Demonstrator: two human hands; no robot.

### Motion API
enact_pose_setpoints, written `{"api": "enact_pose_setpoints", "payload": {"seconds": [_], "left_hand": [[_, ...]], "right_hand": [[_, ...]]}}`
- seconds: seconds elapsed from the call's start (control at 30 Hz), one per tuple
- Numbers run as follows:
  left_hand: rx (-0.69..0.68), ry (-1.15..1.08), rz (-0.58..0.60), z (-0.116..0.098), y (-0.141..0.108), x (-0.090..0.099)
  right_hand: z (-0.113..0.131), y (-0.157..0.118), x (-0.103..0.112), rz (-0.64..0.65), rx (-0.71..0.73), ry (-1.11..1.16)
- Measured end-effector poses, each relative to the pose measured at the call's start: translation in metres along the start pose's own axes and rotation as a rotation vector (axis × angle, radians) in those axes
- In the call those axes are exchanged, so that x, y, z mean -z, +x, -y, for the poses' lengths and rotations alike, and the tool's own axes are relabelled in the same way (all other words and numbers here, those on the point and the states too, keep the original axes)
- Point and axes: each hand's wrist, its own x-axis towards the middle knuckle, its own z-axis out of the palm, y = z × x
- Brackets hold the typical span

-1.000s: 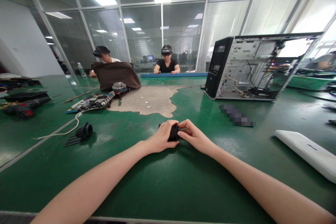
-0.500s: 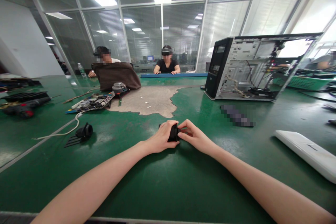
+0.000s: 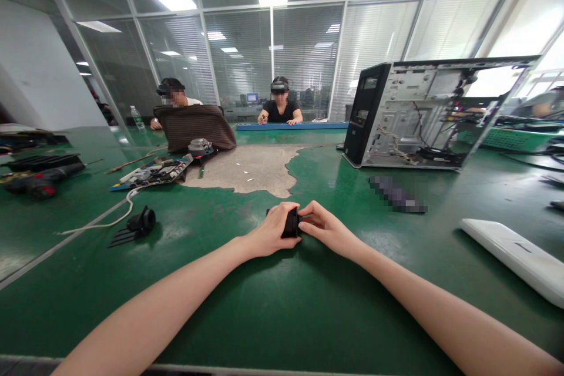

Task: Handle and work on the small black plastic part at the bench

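Between my hands, low over the middle of the green table (image 3: 282,317), is a small black boxy part (image 3: 291,224) whose exact kind I cannot make out. My left hand (image 3: 268,232) is wrapped round it from the left, thumb below and fingers above. From the right, the fingertips of my right hand (image 3: 326,228) pinch at its right end, on a small dark piece mostly hidden by them. Off to the left lies another black plastic part (image 3: 141,222) with a round end and several thin prongs.
An opened computer case (image 3: 409,117) stands at the back right, with a white flat box (image 3: 511,255) nearer me. A circuit board (image 3: 154,173) and cable lie left, a drill-like tool (image 3: 42,179) farther left. Two people sit across the table, behind a brown cloth-covered thing (image 3: 198,126) and a blue strip (image 3: 291,126).
My hands and the black part look the same. Across the table, a hand of the person in the middle has lifted slightly.
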Motion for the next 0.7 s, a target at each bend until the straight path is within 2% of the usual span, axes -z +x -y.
{"api": "enact_pose_setpoints", "payload": {"seconds": [0.13, 0.4, 0.7], "left_hand": [[-0.002, -0.010, 0.003, -0.0007, 0.0000, 0.0009], [-0.008, -0.006, 0.008, 0.0000, 0.0000, 0.0010], [0.003, -0.013, 0.008, -0.0012, 0.0005, 0.0015]], "right_hand": [[-0.0051, 0.0013, 0.0001, -0.045, -0.019, -0.037], [-0.0008, -0.0013, 0.0023, 0.067, 0.013, 0.034], [-0.0022, 0.0022, 0.0013, -0.050, -0.022, -0.031]]}}
